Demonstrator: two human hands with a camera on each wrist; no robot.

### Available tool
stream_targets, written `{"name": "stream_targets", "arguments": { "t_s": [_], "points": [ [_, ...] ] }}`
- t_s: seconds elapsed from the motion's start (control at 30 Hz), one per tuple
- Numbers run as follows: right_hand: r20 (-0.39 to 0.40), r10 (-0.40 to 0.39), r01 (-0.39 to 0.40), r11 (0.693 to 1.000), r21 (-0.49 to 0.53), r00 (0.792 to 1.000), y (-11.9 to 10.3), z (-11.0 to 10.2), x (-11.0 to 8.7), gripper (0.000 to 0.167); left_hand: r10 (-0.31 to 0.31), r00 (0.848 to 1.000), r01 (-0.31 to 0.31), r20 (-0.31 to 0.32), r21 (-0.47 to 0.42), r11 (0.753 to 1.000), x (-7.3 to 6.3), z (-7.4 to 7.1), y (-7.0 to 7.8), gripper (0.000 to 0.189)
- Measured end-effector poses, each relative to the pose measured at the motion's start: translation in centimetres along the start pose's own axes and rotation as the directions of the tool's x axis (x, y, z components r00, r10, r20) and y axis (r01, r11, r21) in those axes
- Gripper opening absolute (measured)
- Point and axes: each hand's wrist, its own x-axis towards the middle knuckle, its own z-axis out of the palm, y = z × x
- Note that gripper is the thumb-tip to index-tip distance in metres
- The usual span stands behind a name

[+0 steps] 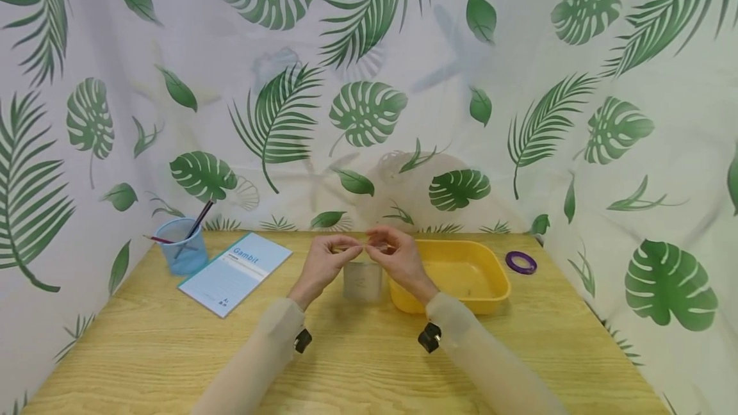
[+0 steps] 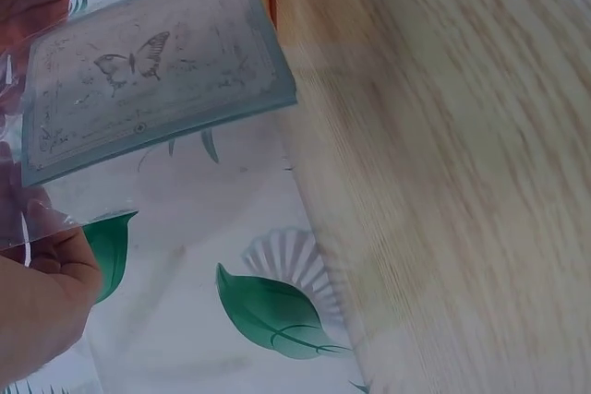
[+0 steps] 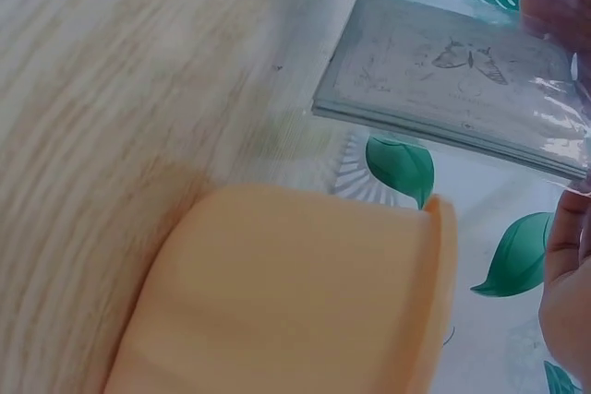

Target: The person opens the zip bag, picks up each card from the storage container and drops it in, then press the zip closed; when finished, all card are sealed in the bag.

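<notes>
A clear plastic bag [image 2: 78, 209] holds a flat grey pad or stack of sheets [image 2: 152, 76] with a butterfly printed on its face. In the head view the packet hangs upright above the table, below both hands. My left hand [image 1: 325, 264] pinches the bag's upper edge between thumb and fingers. Right beside it, my right hand [image 1: 403, 262] pinches the same edge, the fingertips of both hands almost meeting. The right wrist view shows the grey pad [image 3: 443, 76] low in the bag, its layered edge visible. Whether the bag's mouth is parted cannot be told.
A yellow plastic basin [image 1: 461, 305] stands just right of the packet. Farther right lies a purple tape roll [image 1: 521, 262]. To the left are a pale blue "Gambit" notebook [image 1: 236, 274] and a blue pen cup [image 1: 187, 258] with several pens. Leaf-patterned cloth walls surround the wooden table [image 1: 363, 370].
</notes>
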Motion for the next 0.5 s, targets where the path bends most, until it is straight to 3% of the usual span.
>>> {"name": "stream_targets", "arguments": {
  "t_s": [0.07, 0.27, 0.5],
  "points": [
    [0.002, -0.004, 0.004, 1.000, 0.005, 1.000, -0.2, 0.0, -0.1, 0.024, 0.001, 1.000, -0.001, 0.003, 0.013, 1.000, 0.0, 0.0, -0.1, 0.012],
    [-0.019, 0.018, -0.017, 0.999, 0.042, 1.000, 2.8, 0.1, 0.3, 0.023, -0.014, 0.999, 0.014, 0.047, 0.014, 1.000, 0.0, 0.0, -0.5, 0.014],
    [-0.074, 0.132, -0.119, 0.981, 0.156, 0.988, 3.7, -0.6, 1.1, 0.028, -0.062, 0.989, 0.060, 0.138, 0.022, 0.998, -0.1, -0.6, -1.1, 0.039]
  ]
}}
